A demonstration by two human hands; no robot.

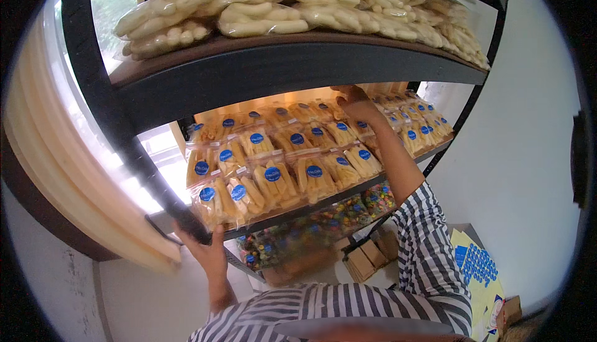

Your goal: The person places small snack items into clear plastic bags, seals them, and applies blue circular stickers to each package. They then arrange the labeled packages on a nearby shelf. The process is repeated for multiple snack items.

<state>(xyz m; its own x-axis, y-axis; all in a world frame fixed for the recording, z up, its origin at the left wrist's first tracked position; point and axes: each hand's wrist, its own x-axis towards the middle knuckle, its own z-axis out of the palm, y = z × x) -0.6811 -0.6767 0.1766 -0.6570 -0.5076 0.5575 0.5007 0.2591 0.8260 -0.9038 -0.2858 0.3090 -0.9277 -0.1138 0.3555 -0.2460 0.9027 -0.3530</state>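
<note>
Rows of clear zip bags hold pale yellow, stick-shaped pieces and carry round blue stickers; they stand on the middle shelf of a dark rack. My right hand reaches over them to the back of that shelf, just below the upper shelf's edge, its fingers partly hidden; whether it holds a bag cannot be told. At the rack's left front corner, my left hand rests with thumb and fingers apart around the dark upright and shelf end.
Larger clear bags of whitish sticks are piled on the upper shelf. Bags of colourful pieces lie on a lower shelf, near brown cardboard. A curtain hangs left; blue round stickers lie at lower right beside the wall.
</note>
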